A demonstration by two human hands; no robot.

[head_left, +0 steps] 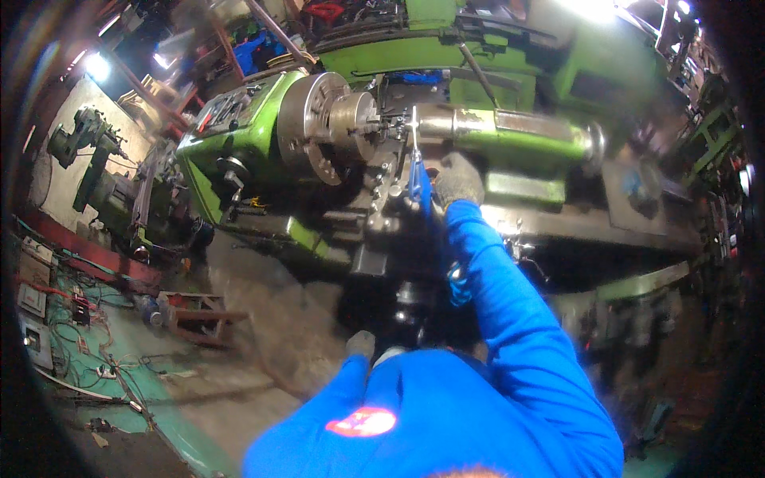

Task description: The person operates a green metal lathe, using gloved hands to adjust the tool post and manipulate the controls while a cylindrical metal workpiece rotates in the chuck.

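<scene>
A big green lathe (378, 203) fills the middle, w/ a long green tailstock (522, 131) on the right side & a round metal chuck (351, 127) on the left. The blue-handled tool (421, 187) is btwn them, up near the tailstock's tip (can't tell what kind of tool, sorry). Its thin, shiny end points up. It's prob. light enough for one hand, stiff at the metal end, & maybe slippery if oil gets on it. Best grip: the blue part, low down. The gloved right hand (460, 182) is right by that handle; can't tell if its fingers wrap it or stay apart. The gloved left hand (361, 344) is low down; can't tell how its fingers sit.
</scene>
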